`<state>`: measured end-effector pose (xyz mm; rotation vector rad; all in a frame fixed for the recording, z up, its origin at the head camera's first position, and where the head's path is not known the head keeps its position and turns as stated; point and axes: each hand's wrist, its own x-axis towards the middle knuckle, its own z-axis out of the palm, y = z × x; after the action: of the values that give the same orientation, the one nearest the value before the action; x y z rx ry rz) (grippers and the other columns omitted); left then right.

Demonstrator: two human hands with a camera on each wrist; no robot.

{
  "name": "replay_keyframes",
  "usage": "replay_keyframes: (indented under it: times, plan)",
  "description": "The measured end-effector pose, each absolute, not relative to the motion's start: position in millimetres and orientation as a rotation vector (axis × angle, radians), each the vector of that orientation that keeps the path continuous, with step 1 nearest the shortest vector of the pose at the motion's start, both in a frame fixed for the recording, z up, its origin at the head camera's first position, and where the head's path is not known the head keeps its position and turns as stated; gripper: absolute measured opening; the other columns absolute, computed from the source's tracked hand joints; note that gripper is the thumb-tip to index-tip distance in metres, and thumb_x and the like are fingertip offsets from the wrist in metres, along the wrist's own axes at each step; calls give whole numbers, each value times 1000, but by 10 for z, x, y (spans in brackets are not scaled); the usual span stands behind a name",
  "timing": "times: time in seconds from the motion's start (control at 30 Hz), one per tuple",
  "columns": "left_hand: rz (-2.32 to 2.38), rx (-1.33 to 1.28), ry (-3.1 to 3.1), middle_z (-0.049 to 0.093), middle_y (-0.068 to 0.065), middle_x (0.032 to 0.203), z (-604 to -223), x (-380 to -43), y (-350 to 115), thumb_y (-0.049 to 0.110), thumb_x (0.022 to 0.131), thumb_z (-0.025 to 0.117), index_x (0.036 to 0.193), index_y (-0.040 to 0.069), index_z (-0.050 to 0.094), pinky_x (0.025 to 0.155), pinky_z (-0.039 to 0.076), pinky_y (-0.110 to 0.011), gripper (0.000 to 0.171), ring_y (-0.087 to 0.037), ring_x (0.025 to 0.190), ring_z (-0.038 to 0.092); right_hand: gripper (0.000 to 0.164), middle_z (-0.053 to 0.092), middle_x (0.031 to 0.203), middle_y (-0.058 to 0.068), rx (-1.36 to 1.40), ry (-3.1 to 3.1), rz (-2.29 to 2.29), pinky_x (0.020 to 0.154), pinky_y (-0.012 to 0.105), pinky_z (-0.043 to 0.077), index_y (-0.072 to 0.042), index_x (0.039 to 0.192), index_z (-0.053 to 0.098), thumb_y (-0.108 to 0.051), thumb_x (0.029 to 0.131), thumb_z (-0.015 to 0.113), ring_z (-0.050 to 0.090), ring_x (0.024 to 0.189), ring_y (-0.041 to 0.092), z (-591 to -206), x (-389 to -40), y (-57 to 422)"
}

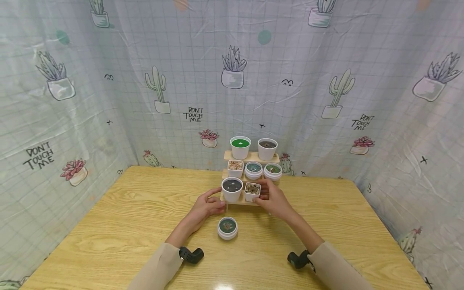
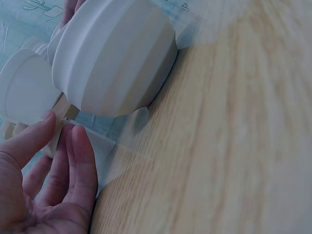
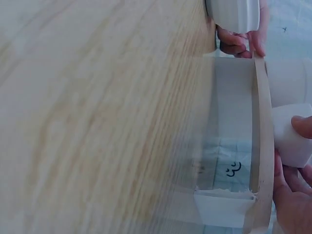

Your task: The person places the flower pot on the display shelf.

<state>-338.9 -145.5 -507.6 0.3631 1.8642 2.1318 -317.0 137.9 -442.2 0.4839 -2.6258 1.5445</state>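
My right hand (image 1: pixel 274 200) holds a small square white pot (image 1: pixel 252 197) with brown and pale pebbles, at the lowest step of a tiered wooden stand (image 1: pixel 237 202). In the right wrist view the thumb and fingers are on opposite sides of the pot (image 3: pixel 290 134), which touches the board. My left hand (image 1: pixel 205 207) pinches the left end of that step between thumb and fingers, seen in the left wrist view on the board end (image 2: pixel 62 107). Beside it on the same step stands a round white pot (image 1: pixel 232 195) with dark filling.
A low round white pot (image 1: pixel 227 233) with green filling sits on the table before the stand. The middle step holds a square pebble pot (image 1: pixel 235 171) and two low round pots (image 1: pixel 253 175). Two taller pots (image 1: pixel 240 152) stand on top. A patterned curtain (image 1: pixel 232 104) hangs behind.
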Motion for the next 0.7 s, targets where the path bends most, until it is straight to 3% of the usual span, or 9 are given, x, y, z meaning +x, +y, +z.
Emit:
replay_keyframes:
  times: [0.7]
  plan:
    - [2140,371,1857,74,-2,99,-5104,-3394,-1454,6,98,69,159,7,34,89,63,-28,70,-16,95,73,55,65,126,22,438,-2524,1594,95,33,62,-2,136,51,2,88,78,66,116,31,-4509,-3178,1349]
